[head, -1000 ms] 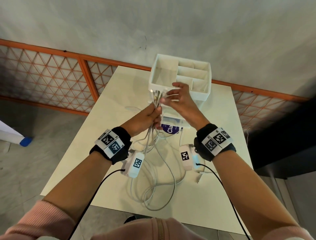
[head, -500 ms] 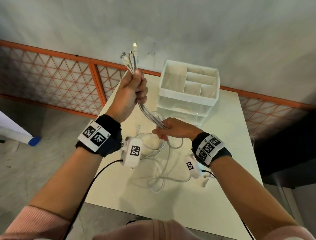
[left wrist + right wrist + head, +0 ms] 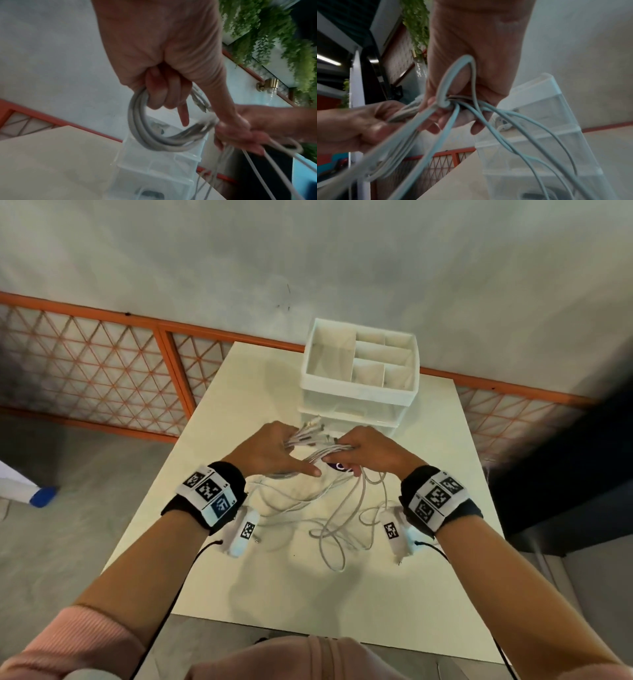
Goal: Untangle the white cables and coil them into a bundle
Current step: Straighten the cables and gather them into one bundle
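Observation:
Several white cables (image 3: 342,508) hang in loose loops from my two hands down onto the white table (image 3: 428,594). My left hand (image 3: 270,451) grips the gathered strands near their plug ends (image 3: 313,426), with a tight loop of cable (image 3: 142,129) curled round its fingers and the index finger pointing out. My right hand (image 3: 366,450) grips the same bundle just to the right, and strands (image 3: 496,135) fan down from its fingers (image 3: 436,121). Both hands are close together, in front of the organizer.
A white drawer organizer (image 3: 359,371) with open top compartments stands at the back of the table. A dark purple object (image 3: 337,467) lies beneath the hands. An orange lattice railing (image 3: 102,364) runs behind, and the table's left edge drops to grey floor.
My left hand has come down from its raised position and to the right, meeting my right hand in front of the organizer. The cable between them is now bent into a short loop.

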### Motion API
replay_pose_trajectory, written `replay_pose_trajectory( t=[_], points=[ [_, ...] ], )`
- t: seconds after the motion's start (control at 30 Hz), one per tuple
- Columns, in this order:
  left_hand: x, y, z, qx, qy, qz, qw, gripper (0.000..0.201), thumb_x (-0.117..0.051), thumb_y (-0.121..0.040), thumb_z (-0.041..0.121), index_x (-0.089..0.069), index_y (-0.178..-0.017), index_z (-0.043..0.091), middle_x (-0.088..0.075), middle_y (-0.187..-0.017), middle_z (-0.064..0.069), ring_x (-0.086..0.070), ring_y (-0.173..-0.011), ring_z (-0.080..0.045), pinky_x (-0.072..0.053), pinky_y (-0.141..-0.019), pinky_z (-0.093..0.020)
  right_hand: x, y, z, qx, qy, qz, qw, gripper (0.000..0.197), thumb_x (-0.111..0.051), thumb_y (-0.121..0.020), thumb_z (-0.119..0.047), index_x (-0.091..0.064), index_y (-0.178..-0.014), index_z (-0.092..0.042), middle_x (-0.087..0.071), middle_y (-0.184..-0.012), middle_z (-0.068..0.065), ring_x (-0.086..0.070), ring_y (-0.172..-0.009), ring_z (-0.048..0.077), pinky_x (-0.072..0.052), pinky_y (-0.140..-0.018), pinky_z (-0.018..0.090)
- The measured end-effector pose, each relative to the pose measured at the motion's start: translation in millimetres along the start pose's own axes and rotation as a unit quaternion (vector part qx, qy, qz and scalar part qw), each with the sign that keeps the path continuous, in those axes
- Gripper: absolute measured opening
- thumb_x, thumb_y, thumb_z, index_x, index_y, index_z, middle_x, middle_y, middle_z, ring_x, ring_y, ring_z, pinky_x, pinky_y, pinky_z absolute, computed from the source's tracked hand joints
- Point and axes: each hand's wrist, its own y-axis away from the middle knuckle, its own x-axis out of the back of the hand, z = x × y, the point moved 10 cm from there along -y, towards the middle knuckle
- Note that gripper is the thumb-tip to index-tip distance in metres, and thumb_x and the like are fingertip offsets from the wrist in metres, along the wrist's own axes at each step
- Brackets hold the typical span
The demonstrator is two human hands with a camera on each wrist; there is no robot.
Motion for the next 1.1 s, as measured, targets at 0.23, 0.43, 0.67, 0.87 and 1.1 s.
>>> replay_pose_trajectory(
  t=[0.23, 0.43, 0.67, 0.87, 1.1],
  points=[
    [26, -5, 26, -0.041, 0.042, 0.059, 0.997, 0.032, -0.068, -0.086, 0.02, -0.054, -0.058, 0.016, -0.048, -0.038, 0.008, -0.038, -0.035, -0.002, -0.033, -0.043, -0.017, 10, 9, -8, 0.016, -0.062, -0.006, 0.998, 0.014, -0.064, -0.087, -0.038, -0.058, -0.075, -0.034, -0.06, -0.062, -0.021, -0.055, -0.059, -0.007, -0.039, -0.063, 0.009],
    [75, 1, 58, -0.098, -0.034, 0.197, 0.975, 0.022, -0.066, -0.087, 0.024, -0.058, -0.069, 0.014, -0.044, -0.049, 0.011, -0.044, -0.042, 0.001, -0.031, -0.045, -0.012, 26, 12, -10, 0.038, -0.09, 0.031, 0.995, 0.029, -0.053, -0.092, -0.042, -0.054, -0.105, -0.016, -0.063, -0.086, 0.007, -0.06, -0.078, 0.018, -0.047, -0.079, 0.028],
    [111, 9, 66, -0.103, -0.043, 0.311, 0.944, 0.035, -0.064, -0.086, 0.038, -0.069, -0.093, 0.004, -0.064, -0.069, -0.009, -0.053, -0.058, -0.021, -0.044, -0.056, -0.034, 39, 11, -4, 0.022, -0.105, 0.084, 0.991, 0.024, -0.069, -0.083, -0.033, -0.052, -0.079, -0.016, -0.049, -0.073, 0.001, -0.046, -0.069, 0.012, -0.037, -0.068, 0.024],
    [109, 13, 71, -0.099, -0.052, 0.332, 0.937, 0.051, -0.055, -0.08, 0.053, -0.07, -0.101, 0.009, -0.072, -0.085, -0.013, -0.065, -0.073, -0.03, -0.054, -0.065, -0.045, 28, 16, 15, -0.036, -0.091, 0.129, 0.987, 0.041, -0.056, -0.08, -0.061, -0.046, -0.081, -0.021, -0.049, -0.074, -0.006, -0.046, -0.069, 0.011, -0.036, -0.066, 0.024],
    [124, 23, 74, -0.099, -0.044, 0.383, 0.917, 0.033, -0.063, -0.088, 0.034, -0.068, -0.093, 0.002, -0.069, -0.078, -0.012, -0.056, -0.062, -0.023, -0.039, -0.053, -0.028, -2, 18, 54, -0.041, -0.127, 0.094, 0.987, 0.045, -0.032, -0.093, -0.061, -0.041, -0.071, -0.022, -0.042, -0.069, -0.006, -0.042, -0.067, 0.009, -0.036, -0.077, 0.025]
  ],
)
